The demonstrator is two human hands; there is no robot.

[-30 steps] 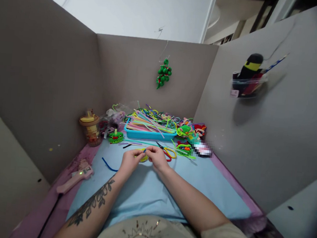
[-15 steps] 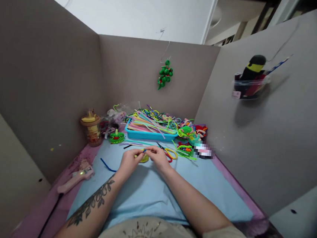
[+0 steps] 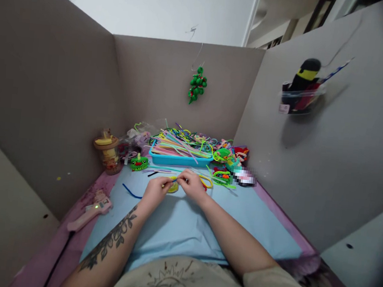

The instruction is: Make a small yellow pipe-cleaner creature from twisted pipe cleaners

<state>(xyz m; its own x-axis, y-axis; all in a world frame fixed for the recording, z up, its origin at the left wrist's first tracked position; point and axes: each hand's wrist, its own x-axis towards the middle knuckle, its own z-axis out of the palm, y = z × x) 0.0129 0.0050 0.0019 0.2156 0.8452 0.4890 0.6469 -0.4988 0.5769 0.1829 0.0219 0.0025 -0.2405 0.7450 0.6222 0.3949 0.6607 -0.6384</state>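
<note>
Counter: blue mat [image 3: 204, 226] on your counter [image 3: 77, 241], grey walls [image 3: 46, 102] around it.
Hands: your left hand [image 3: 154, 193] and right hand [image 3: 192, 185] both pinch one yellow piece [image 3: 173, 187].
Place: counter middle, near the blue tray [image 3: 176, 161] at far edge.

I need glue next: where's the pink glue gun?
Head view, left side: the pink plastic glue gun lies on the purple cover, beside the light blue mat.

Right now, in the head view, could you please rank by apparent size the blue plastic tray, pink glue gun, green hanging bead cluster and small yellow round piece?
Blue plastic tray
Pink glue gun
Green hanging bead cluster
Small yellow round piece, partly hidden
</note>
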